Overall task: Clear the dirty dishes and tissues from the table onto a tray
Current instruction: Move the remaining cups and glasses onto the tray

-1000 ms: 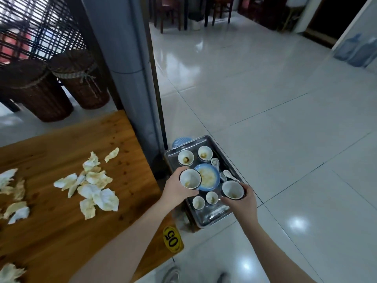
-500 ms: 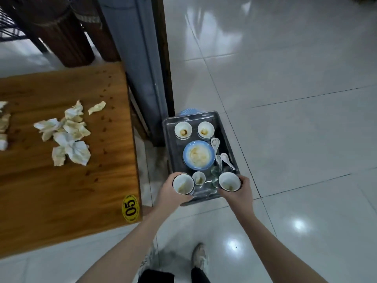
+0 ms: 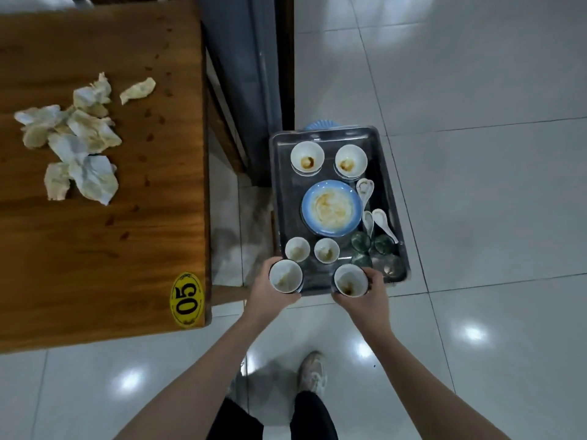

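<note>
L cup [image 3: 286, 276] and R cup [image 3: 350, 280], both white w/ brown dregs and upright, are at the near short edge of the tray [image 3: 286, 204], one per hand. L hand [image 3: 270, 295] wraps the L cup from its near-left side. R hand [image 3: 368, 296] wraps the R cup from its near-right side. Fingers are curled round both cups. Can't tell if the cup bases touch the tray floor or hang just above it.

Key relation: the tray's long axis runs straight away from the person, and both hands are at its near end. L cup is over the near-left corner, R cup right of centre. Bare tray floor shows btw the two cups. Just beyond are two small cups [image 3: 297, 249], and dark dishes [image 3: 360, 241] crowd the near-right corner, just beside the R cup. So prob. a short set-down w/ no reach fwd, and the R side has less room.

Further up the tray: blue plate [image 3: 332, 207], spoons [image 3: 365, 188] on its right, two bowls [image 3: 307, 157] at the far end.

Tissues [image 3: 79, 138] lie in a crumpled heap on the table [image 3: 127, 249], well apart to the left and farther off than the tray's near end. L hand is the nearer one. No dishes show on the visible part of the table, so the tissues look like what's left to clear.
</note>
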Available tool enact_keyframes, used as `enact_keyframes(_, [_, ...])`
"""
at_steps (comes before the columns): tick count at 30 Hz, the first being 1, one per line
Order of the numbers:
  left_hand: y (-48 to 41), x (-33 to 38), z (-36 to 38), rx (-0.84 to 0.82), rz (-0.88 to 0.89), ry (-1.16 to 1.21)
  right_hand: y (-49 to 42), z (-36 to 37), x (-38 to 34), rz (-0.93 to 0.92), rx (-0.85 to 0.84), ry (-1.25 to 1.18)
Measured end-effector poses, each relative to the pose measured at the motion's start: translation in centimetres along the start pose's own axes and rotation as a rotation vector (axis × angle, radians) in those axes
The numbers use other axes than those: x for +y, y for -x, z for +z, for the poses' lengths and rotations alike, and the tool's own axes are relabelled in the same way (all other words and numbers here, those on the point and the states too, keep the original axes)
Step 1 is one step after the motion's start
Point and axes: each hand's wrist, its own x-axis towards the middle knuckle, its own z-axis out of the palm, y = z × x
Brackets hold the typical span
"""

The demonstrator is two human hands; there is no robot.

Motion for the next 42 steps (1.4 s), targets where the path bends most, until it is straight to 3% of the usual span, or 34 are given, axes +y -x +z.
enact_keyframes(17, [-5.9, -8.8, 4.7, 0.027, 0.041, -0.024, -5.9, 7.1, 7.4, -0.028, -0.053, 0.088])
enact_keyframes(28, [-6.6, -10.4, 6.7, 0.042, 0.081, -0.193, -6.9, 8.2, 9.0, -0.028, -0.118, 0.077])
enact_keyframes(42, [-6.6, -10.5, 6.1, 0.022, 0.079, -0.083, -7.2, 7.5, 8.7, -0.06, -0.185, 0.101])
